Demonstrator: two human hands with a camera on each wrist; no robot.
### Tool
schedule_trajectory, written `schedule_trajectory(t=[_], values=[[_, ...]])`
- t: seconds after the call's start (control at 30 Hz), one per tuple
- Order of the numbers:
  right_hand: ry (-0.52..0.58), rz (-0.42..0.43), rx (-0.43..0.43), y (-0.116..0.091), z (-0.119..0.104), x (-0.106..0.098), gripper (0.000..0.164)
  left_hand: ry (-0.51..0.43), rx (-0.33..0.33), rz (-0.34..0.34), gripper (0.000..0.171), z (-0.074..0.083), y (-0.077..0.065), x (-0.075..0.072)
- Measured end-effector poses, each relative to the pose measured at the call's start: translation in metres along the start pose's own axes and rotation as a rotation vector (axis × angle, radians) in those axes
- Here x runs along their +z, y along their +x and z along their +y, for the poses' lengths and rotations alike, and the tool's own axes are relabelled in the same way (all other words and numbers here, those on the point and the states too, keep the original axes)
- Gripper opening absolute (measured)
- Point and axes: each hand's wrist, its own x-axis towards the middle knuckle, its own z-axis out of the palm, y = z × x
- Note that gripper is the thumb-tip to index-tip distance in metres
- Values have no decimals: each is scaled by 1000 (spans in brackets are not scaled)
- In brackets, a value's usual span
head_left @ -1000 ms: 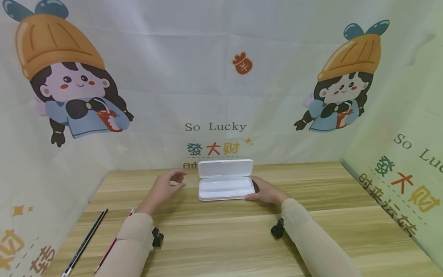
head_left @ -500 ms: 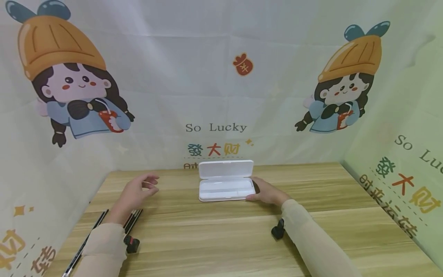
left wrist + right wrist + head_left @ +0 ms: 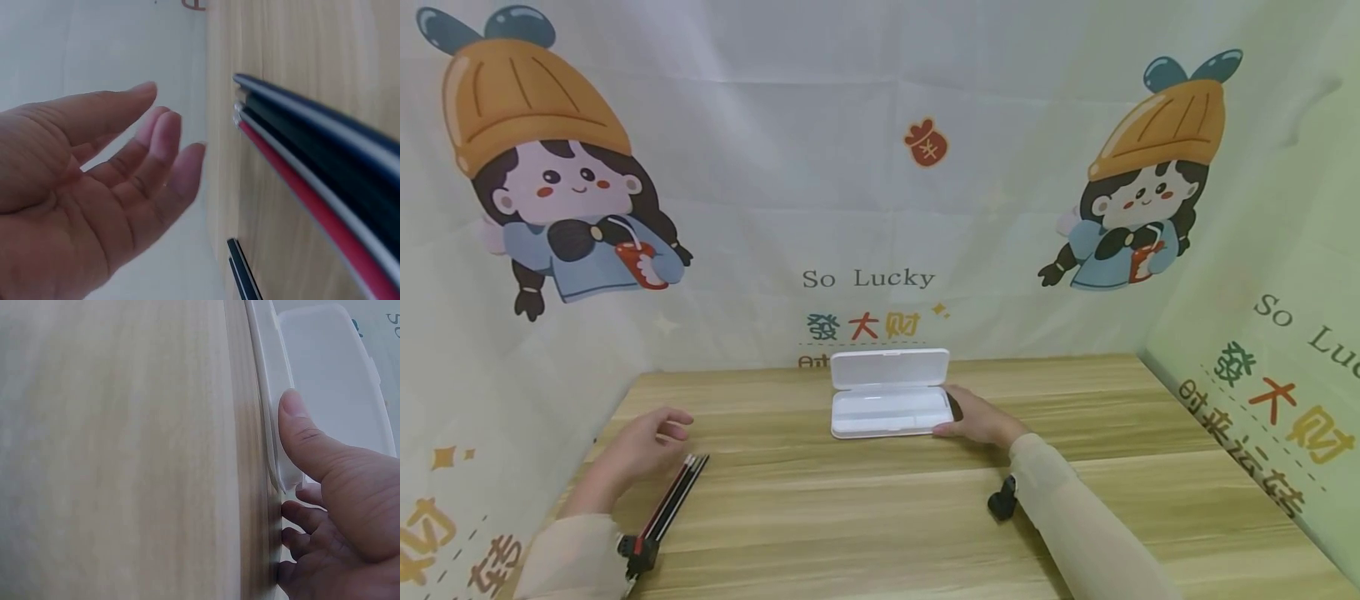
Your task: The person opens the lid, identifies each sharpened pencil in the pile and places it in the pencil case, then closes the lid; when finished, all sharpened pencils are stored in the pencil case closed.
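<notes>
An open white pencil case (image 3: 891,412) lies near the table's back edge, its lid (image 3: 890,369) tilted up behind it. My right hand (image 3: 977,414) holds the case's right end. In the right wrist view the thumb (image 3: 306,434) lies on the front rim, the other fingers round the end. My left hand (image 3: 642,443) is over the table's left side, fingers loosely bent, holding nothing. Beside it lies a bundle of slim pencils (image 3: 679,493), a red pencil (image 3: 312,203) among dark ones. More dark pencils (image 3: 242,269) show lower in the left wrist view; the left arm hides them in the head view.
The wooden table (image 3: 850,517) is bordered at the back and sides by a pale printed cloth (image 3: 760,167). Black wrist cameras (image 3: 1002,498) sit on both sleeves.
My left hand has moved left and towards me, from beside the case to near the pencil bundle, uncovering it. The right hand and the case have stayed put.
</notes>
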Motion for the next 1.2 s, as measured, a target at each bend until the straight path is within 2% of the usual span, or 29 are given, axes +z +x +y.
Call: schedule_trajectory(t=[0.13, 0.27, 0.43, 0.53, 0.8, 0.9, 1.03, 1.2], values=[[13, -3, 0, 0, 0, 0, 75, -38, -79, -42, 44, -10, -7, -2], [16, -2, 1, 1, 2, 1, 75, 3, -144, -92, 46, -15, -15, -5], [14, 0, 5, 2, 6, 3, 75, 39, -113, -184, 46, -17, -23, -5], [19, 2, 9, 2, 6, 3, 75, 63, -100, -209, 48, -19, -25, -3], [15, 1, 11, 2, 7, 2, 75, 150, -85, -177, 36, -18, -22, 4], [13, 2, 20, 1, 5, 0, 77, 100, -113, -187, 36, -15, -23, 6], [16, 2, 26, 0, 3, -1, 78, 43, -185, -194, 36, -10, -25, 9], [0, 6, 12, 0, 5, 0, 78, 59, -244, -199, 35, -5, -24, 13]])
